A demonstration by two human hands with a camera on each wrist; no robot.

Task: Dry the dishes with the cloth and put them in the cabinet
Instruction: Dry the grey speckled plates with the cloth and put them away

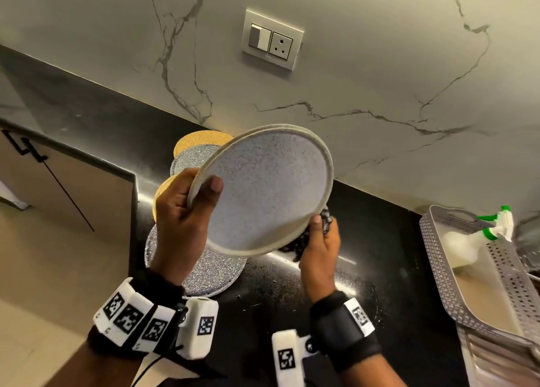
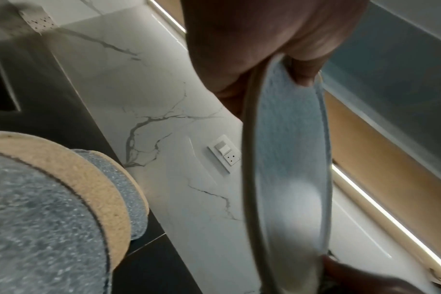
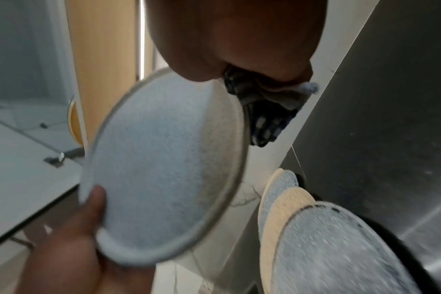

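While the left hand (image 1: 181,211) pinches the rim of a speckled blue plate (image 1: 263,188) tilted above the black tabletop (image 1: 365,240), and the right hand (image 1: 320,246) presses a bunched checked cloth (image 1: 304,237) under it, that narrow grip could slip, dropping it onto the stacked plates (image 1: 204,270).

At frame centre the plate (image 1: 263,191) is held tilted above the counter (image 1: 365,270), the left hand (image 1: 181,220) at its left rim, the right hand (image 1: 320,252) with the cloth (image 1: 327,221) at its lower right. Overlapping plates (image 1: 204,267) lie below-left; the basket (image 1: 455,293) sits at right, the socket (image 1: 271,40) above.
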